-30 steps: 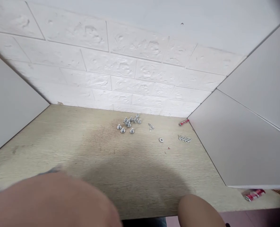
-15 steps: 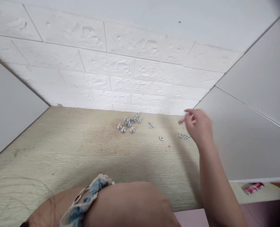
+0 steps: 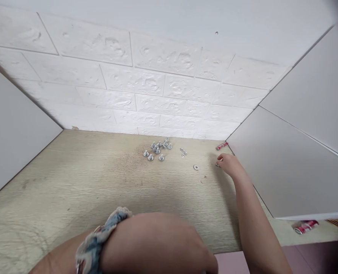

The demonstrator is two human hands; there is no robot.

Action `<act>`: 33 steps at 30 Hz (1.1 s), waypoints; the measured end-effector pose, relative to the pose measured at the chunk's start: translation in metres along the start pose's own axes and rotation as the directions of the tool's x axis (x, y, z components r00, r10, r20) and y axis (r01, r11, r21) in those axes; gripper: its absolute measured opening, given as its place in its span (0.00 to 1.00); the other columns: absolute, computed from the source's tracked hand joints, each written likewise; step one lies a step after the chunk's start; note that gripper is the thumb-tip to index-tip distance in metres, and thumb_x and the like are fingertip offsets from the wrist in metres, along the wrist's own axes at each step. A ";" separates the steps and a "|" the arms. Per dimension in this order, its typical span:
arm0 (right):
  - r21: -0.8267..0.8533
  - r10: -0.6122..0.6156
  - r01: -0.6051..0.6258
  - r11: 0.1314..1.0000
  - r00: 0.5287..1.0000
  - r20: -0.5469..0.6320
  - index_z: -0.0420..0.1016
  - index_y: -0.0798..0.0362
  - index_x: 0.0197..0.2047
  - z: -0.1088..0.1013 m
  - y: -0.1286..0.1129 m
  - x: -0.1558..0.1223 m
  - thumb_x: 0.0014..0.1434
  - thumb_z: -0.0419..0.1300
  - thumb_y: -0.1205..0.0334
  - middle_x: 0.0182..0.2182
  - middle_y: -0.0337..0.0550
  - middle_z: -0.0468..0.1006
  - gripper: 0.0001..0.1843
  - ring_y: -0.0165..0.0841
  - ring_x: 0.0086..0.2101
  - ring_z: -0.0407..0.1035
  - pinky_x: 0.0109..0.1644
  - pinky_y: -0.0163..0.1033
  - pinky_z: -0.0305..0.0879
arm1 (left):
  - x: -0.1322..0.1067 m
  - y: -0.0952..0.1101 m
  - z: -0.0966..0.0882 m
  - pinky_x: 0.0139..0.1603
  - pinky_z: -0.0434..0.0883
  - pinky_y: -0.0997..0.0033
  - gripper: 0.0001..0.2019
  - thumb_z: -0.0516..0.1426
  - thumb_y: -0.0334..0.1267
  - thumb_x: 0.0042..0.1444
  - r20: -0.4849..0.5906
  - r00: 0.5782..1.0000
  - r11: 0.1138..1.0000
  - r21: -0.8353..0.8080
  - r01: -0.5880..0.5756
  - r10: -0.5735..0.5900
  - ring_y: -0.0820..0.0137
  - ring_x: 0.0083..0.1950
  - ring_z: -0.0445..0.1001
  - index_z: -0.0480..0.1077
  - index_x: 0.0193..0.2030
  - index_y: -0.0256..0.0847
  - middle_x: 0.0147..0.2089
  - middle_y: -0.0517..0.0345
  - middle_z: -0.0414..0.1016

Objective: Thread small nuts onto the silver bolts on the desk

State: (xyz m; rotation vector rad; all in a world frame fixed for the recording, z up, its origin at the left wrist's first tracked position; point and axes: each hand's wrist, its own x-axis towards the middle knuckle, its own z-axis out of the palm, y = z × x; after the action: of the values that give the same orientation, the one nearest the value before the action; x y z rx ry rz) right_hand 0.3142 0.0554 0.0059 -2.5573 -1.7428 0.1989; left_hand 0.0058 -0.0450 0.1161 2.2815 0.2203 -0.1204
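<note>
My right hand (image 3: 228, 166) reaches far over the pale wooden tabletop (image 3: 86, 179), fingers curled down onto a short row of small silver screws (image 3: 217, 164), which it mostly covers. My left hand (image 3: 157, 243) is close to the camera at the bottom edge, blurred, back upward, fingers hidden. A blue-and-white scrunchie (image 3: 100, 239) sits on its wrist. A cluster of several silver flanged screws (image 3: 157, 148) lies near the back wall. To its right lie a few tiny nuts (image 3: 183, 152) and a single washer (image 3: 196, 167).
A small red piece (image 3: 221, 145) lies in the back right corner beside a leaning grey panel (image 3: 285, 171). Another red piece (image 3: 304, 226) lies under that panel's near edge. A grey side panel (image 3: 9, 129) closes off the left; white brick-pattern wall behind.
My right hand came up from the near edge, passed by the red piece, then dropped onto the row of small screws. My left hand shifted right along the bottom edge.
</note>
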 end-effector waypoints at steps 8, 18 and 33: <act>0.195 0.144 -0.146 0.970 0.989 0.024 0.77 0.54 0.30 0.004 0.002 -0.002 0.48 0.55 0.66 0.30 0.43 0.77 0.09 0.35 0.37 0.69 0.36 0.33 0.58 | 0.001 -0.093 -0.013 0.33 0.63 0.72 0.12 0.48 0.42 0.57 -0.522 0.753 0.873 0.029 0.486 -0.402 0.69 0.34 0.70 0.70 0.40 0.42 0.35 0.58 0.74; 0.217 -0.085 0.119 0.969 0.984 -0.157 0.74 0.56 0.30 0.012 -0.029 -0.019 0.53 0.49 0.66 0.31 0.47 0.76 0.12 0.35 0.34 0.67 0.36 0.35 0.56 | 0.016 -0.130 0.017 0.46 0.65 0.69 0.14 0.45 0.40 0.60 -0.693 0.670 0.938 -0.024 0.346 -0.265 0.69 0.43 0.69 0.67 0.46 0.41 0.44 0.55 0.71; 0.675 -0.576 0.464 0.574 0.815 -0.070 0.67 0.53 0.44 0.023 -0.093 -0.067 0.56 0.55 0.55 0.31 0.39 0.73 0.14 0.28 0.29 0.65 0.32 0.33 0.60 | 0.030 -0.137 0.023 0.33 0.61 0.74 0.15 0.48 0.45 0.56 -0.592 0.673 0.895 -0.248 0.370 -0.443 0.71 0.29 0.67 0.71 0.33 0.39 0.27 0.60 0.72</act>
State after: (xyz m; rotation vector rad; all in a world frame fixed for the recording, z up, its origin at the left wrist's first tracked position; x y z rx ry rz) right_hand 0.2015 0.0261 -0.0016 -1.4734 -1.9194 0.8434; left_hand 0.0078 0.0294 -0.0047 2.0450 1.0780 0.4475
